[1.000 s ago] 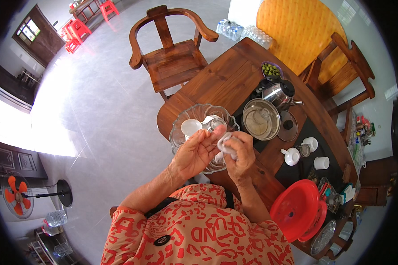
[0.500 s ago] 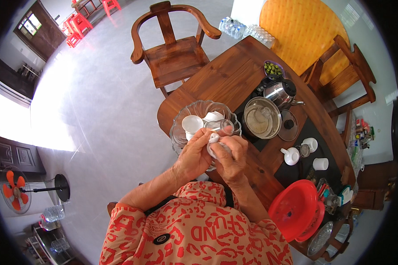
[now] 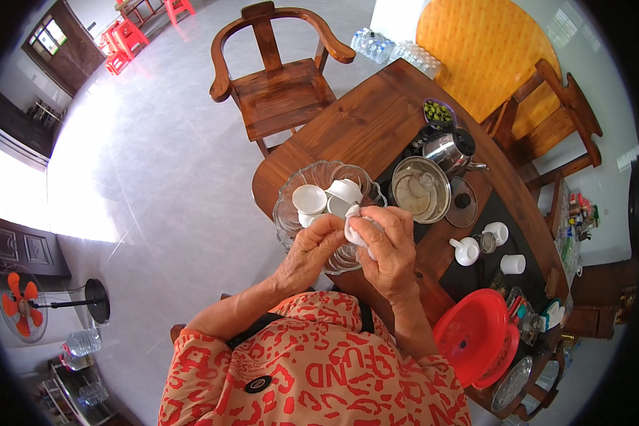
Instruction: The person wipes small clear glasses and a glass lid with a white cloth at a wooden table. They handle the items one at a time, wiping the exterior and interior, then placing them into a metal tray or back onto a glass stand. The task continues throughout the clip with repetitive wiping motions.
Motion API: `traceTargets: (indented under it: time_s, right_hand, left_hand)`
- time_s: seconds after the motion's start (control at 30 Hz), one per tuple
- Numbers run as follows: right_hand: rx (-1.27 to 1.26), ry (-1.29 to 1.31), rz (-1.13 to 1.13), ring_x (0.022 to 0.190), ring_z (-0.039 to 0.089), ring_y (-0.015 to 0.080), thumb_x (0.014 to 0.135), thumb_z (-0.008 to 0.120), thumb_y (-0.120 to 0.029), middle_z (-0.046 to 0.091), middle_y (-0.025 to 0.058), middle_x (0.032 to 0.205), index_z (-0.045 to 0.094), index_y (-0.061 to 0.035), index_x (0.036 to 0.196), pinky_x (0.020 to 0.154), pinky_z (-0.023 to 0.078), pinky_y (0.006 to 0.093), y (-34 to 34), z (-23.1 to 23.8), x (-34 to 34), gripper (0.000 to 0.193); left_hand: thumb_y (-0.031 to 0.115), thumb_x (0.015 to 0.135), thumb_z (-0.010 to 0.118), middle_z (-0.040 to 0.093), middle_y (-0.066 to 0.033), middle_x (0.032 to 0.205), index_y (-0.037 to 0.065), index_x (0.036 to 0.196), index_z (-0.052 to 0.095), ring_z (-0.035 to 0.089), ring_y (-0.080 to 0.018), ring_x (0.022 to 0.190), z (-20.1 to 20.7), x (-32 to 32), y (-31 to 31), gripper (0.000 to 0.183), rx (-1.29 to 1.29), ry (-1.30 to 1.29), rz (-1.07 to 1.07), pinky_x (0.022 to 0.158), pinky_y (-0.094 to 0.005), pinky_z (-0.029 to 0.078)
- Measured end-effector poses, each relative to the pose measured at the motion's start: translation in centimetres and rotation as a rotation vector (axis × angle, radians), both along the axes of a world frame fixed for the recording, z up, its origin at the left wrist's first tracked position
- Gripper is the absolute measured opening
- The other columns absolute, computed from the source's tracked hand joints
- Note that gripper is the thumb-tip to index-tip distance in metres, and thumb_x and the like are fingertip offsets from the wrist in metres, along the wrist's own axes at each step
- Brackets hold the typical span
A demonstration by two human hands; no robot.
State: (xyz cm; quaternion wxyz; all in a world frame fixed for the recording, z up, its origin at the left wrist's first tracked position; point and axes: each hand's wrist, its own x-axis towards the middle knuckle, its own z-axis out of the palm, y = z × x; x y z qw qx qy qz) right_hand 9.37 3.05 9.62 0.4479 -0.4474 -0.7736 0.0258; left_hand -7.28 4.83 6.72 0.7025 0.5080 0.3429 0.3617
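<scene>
A crumpled white cloth [image 3: 358, 231] is gripped in my right hand [image 3: 388, 245], its fingers curled round it. My left hand [image 3: 311, 246] is closed too, its thumb and fingertips pinched together at the cloth's left side; what they hold is hidden. Both hands are raised over the near part of a clear glass bowl [image 3: 285, 226] with a wavy rim. Inside that bowl are a white cup [image 3: 309, 199] and another white cup [image 3: 345, 190], with more white ware partly behind my fingers.
Right of the bowl stand a steel pot [image 3: 420, 190], a kettle [image 3: 449, 150] and a glass lid [image 3: 463, 201]. Beyond are a small white pitcher [image 3: 466, 251], white cups [image 3: 512, 264] and red basins [image 3: 468, 334]. A wooden armchair [image 3: 280, 92] stands across the table [image 3: 348, 121].
My hands have moved slightly apart and to the right, with the cloth. A clear round rim seen beyond my fingers before no longer shows there; more of the white ware is visible.
</scene>
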Motion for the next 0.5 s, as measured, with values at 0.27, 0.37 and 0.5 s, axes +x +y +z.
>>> traceTargets:
  time_s: [0.27,0.37,0.5]
  right_hand:
    - [-0.318,0.293,0.116,0.099,0.057,0.0274,0.071,0.061,0.003,0.060,0.0117,0.109,0.064,-0.0046,0.109,0.085,0.048,0.0359,0.8,0.2,2.0,0.039]
    - [-0.192,0.150,0.139,0.100,0.055,0.0286,0.070,0.062,0.004,0.059,0.0105,0.113,0.064,-0.0045,0.109,0.087,0.047,0.0377,0.4,0.8,1.2,0.039]
    - [-0.124,0.068,0.143,0.100,0.053,0.0288,0.070,0.064,0.002,0.059,0.0094,0.113,0.064,-0.0051,0.110,0.087,0.046,0.0376,-0.2,0.8,0.4,0.040]
  left_hand:
    - [0.016,0.101,0.047,0.057,0.0012,0.092,0.004,0.106,0.056,0.048,-0.0058,0.091,0.4,0.0,-0.2,0.016,0.123,-0.116,-0.085,0.081,-0.0230,0.042]
    - [0.015,0.101,0.047,0.056,0.0026,0.095,0.004,0.108,0.055,0.047,-0.0053,0.092,-0.8,-0.5,0.3,0.015,0.038,-0.011,-0.071,0.081,-0.0234,0.042]
    - [0.015,0.101,0.046,0.056,0.0026,0.096,0.005,0.108,0.055,0.046,-0.0041,0.091,-1.0,-0.3,0.4,0.015,0.021,-0.046,-0.043,0.080,-0.0220,0.042]
